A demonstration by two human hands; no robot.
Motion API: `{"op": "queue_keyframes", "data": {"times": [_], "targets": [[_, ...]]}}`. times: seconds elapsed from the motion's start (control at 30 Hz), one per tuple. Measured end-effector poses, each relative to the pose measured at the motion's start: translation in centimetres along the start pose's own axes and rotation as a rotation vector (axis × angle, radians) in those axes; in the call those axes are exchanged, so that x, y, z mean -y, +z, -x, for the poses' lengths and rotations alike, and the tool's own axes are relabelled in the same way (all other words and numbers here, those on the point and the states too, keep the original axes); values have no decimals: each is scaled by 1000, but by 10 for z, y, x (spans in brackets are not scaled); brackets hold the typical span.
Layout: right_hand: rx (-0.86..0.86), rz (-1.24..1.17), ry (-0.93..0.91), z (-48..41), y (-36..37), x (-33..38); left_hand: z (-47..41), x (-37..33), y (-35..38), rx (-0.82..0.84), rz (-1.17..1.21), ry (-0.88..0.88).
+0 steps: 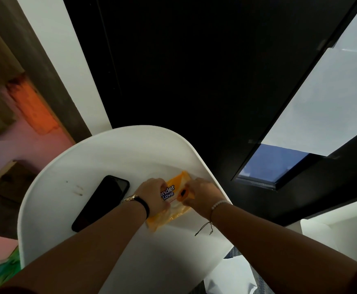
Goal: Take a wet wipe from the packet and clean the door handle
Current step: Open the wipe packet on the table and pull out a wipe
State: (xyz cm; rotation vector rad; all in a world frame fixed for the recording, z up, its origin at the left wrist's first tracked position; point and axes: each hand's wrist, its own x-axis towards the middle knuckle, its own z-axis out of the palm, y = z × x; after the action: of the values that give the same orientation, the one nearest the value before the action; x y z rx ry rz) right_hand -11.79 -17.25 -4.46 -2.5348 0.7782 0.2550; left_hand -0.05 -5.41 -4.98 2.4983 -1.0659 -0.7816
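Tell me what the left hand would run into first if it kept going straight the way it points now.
Probably nothing soon: the left hand, already on the orange wipe packet, points away across bare white table, then past its far edge toward the dark door. Depth is unclear.

Phone (101, 203) crowds the packet's (169, 206) left; table (109, 149) beyond seems bare.

Dim room. White rounded desk (101, 153) in front of black door panel (184, 71); pale frosted glass (326, 98) at right, white wall strip (67, 66) at left.
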Motion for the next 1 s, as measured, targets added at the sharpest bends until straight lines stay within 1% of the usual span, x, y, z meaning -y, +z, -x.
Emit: {"op": "queue_keyframes", "data": {"times": [0.13, 0.23, 0.33, 0.37, 0.43, 0.5, 0.53, 0.63, 0.73, 0.8, 0.87, 0.93, 1.0], "targets": [[11, 7, 3, 0, -2, 1, -6, -5, -4, 56, -34, -47], [17, 14, 8, -1, -1, 2, -10, -7, -6, 61, -70, -73], [45, 97, 16, -5, -5, 7, -12, -6, -5, 55, -93, -83], [33, 155, -9, -6, -7, 10, -12, -6, -4, 50, -87, -85], [-14, 231, -126, -7, -5, 16, -13, -5, -4, 33, -77, -72], [-9, 222, -248, -6, 2, 20, -12, -5, -3, 11, -68, -51], [8, 212, -277, -6, 5, 20, -12, -5, -3, 9, -61, -43], [39, 224, -273, -6, 9, 17, -11, -2, -3, 25, -46, -31], [46, 226, -270, -5, 9, 15, -8, 3, -5, -11, -30, -32], [43, 230, -269, -4, 9, 15, -5, 3, -4, -72, -99, -17], [46, 230, -266, -3, 8, 15, -1, 0, 1, -134, -217, -3], [49, 221, -261, -3, 8, 15, 1, -5, 6, -154, -325, -7], [46, 216, -256, -3, 8, 16, 2, -9, 9, -146, -366, -30]]}}
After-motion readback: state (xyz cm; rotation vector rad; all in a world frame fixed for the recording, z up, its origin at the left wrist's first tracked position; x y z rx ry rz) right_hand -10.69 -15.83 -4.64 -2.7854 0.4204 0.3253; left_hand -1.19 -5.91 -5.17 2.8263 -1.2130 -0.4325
